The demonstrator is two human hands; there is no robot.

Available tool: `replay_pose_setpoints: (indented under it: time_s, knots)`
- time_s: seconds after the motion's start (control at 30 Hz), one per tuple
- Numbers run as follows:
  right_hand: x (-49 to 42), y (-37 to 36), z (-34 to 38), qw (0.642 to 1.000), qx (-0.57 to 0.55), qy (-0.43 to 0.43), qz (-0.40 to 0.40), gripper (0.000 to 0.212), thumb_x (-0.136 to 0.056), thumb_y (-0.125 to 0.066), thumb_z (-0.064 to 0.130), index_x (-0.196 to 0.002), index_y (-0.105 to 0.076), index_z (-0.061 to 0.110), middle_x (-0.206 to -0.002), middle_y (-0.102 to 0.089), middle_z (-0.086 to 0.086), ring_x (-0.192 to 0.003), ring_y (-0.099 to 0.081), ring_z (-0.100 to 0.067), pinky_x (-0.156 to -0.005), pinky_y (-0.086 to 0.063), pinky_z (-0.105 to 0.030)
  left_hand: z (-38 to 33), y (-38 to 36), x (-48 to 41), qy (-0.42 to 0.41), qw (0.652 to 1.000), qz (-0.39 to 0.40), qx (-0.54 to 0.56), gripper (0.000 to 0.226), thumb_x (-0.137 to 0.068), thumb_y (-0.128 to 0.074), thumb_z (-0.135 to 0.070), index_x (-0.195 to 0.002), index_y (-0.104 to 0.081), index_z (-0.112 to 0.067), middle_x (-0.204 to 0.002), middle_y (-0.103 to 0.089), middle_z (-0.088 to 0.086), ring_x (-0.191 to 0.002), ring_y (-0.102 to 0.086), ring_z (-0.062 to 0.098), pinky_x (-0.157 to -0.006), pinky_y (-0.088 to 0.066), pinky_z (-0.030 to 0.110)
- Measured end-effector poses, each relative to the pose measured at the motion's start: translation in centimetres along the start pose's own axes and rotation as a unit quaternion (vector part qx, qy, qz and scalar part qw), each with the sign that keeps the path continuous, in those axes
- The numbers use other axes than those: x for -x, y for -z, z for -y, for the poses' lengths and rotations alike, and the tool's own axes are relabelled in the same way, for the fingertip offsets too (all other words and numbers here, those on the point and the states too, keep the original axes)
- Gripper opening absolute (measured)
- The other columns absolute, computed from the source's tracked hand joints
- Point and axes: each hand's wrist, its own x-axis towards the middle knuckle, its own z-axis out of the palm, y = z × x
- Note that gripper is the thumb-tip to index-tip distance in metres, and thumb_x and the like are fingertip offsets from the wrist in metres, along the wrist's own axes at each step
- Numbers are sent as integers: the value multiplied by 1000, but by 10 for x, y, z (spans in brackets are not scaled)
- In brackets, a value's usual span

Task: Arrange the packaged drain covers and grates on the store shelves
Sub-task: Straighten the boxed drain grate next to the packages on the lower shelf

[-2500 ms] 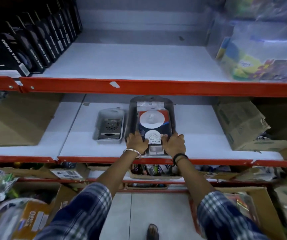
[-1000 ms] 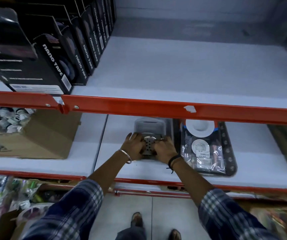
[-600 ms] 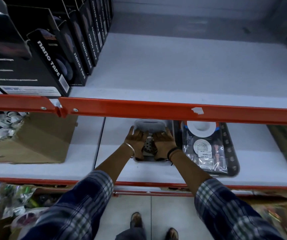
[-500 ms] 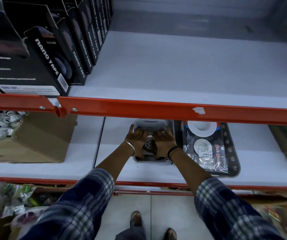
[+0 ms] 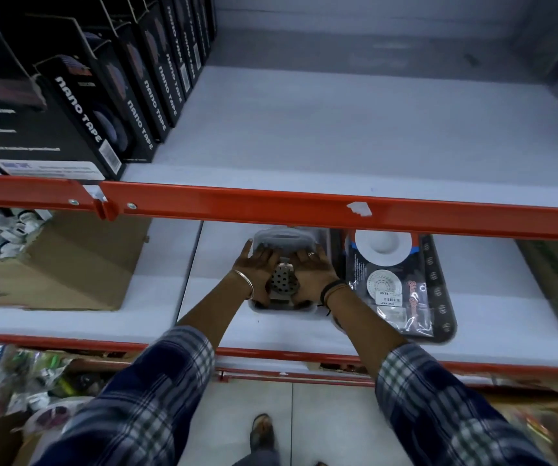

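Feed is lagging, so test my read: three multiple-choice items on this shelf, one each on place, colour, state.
1. The grate pack lies: A) left of the drain cover pack; B) on top of it; C) on the floor.
2. The shelf rail is: A) blue; B) orange-red; C) green.
3. The left hand and right hand: A) hang free; B) rest on the grate pack; C) grip the shelf rail.
Answers: A, the packs lie side by side; B, its paint shows orange-red; B, both hands lie on it.

I press my left hand [image 5: 259, 268] and right hand [image 5: 315, 269] flat on the clear grate pack [image 5: 284, 237] on the middle shelf [image 5: 493, 297], just beside the dark drain cover pack [image 5: 402, 292] at its right.
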Motion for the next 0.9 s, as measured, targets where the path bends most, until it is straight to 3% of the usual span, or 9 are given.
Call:
replay_pose_setpoints:
  time_s: [0.1, 0.2, 0.27, 0.33, 0.4, 0.47, 0.6, 0.73, 0.9]
  knots:
    - [28, 18, -18, 991, -103, 7, -86, 92, -73, -67, 50, -146, -24, 14, -153, -28, -9, -142, -26, -27, -119, -4, -46, -6, 17, 16, 41, 995, -19, 83, 122, -63, -71, -59, -149, -1, -9, -158, -9, 15, -148, -5, 29, -120, 1, 51]
    - [70, 25, -44, 974, -170, -50, -140, 64, -83, -63, 44, -134, -45, 10, -134, -51, -14, -122, -50, -33, -105, -38, -43, -23, 31, 29, 57, 970, -100, 216, 102, -71, -70, -48, -147, -14, -11, -150, -31, 18, -138, -33, 34, -115, -30, 46]
    - [103, 17, -63, 963, -229, -81, -113, 38, -86, -61, 40, -108, -61, 9, -108, -64, -13, -102, -61, -32, -87, -49, -38, -45, 35, 42, 36, 958, -98, 265, 67, -80, -64, -38, -135, -39, -10, -130, -55, 16, -117, -55, 34, -95, -49, 41]
    - [128, 5, -74, 949, -295, -105, -43, 24, -88, -59, 38, -83, -65, 15, -89, -65, -8, -90, -63, -26, -77, -48, -33, -70, 32, 54, 15, 959, -39, 280, 36, -90, -54, -29, -117, -57, -6, -113, -65, 15, -104, -61, 33, -86, -52, 38]
    - [146, -8, -79, 945, -311, -106, 3, 26, -90, -56, 36, -74, -65, 19, -88, -62, -5, -88, -60, -22, -76, -44, -29, -87, 27, 65, 13, 963, -20, 269, 29, -95, -46, -22, -111, -63, -5, -113, -67, 16, -106, -60, 33, -87, -48, 36]
    - [165, -19, -79, 944, -317, -90, 20, 25, -91, -56, 36, -81, -70, 18, -94, -65, -5, -94, -62, -24, -81, -46, -31, -98, 26, 74, 36, 963, -32, 266, 30, -96, -42, -15, -116, -63, -5, -120, -65, 18, -111, -58, 34, -91, -46, 36]
    - [190, -26, -73, 947, -312, -82, 7, 36, -89, -58, 39, -117, -67, 18, -124, -66, -4, -112, -61, -22, -100, -46, -34, -107, 22, 85, 71, 962, -27, 262, 34, -94, -43, -6, -122, -62, -7, -124, -64, 18, -116, -57, 34, -95, -47, 37]
    - [208, -29, -69, 956, -282, -80, 7, 30, -91, -59, 28, -118, -67, 17, -125, -67, -6, -112, -62, -24, -100, -46, -33, -122, 14, 102, 77, 958, -32, 275, 39, -90, -43, 1, -123, -62, -10, -124, -65, 16, -114, -59, 32, -98, -49, 39]
    - [228, -33, -61, 961, -265, -72, 10, 32, -92, -58, 30, -118, -67, 15, -126, -66, -7, -113, -60, -25, -101, -45, -37, -142, 8, 120, 85, 953, -37, 289, 35, -89, -45, -4, -117, -66, -9, -119, -68, 15, -111, -61, 30, -96, -50, 40]
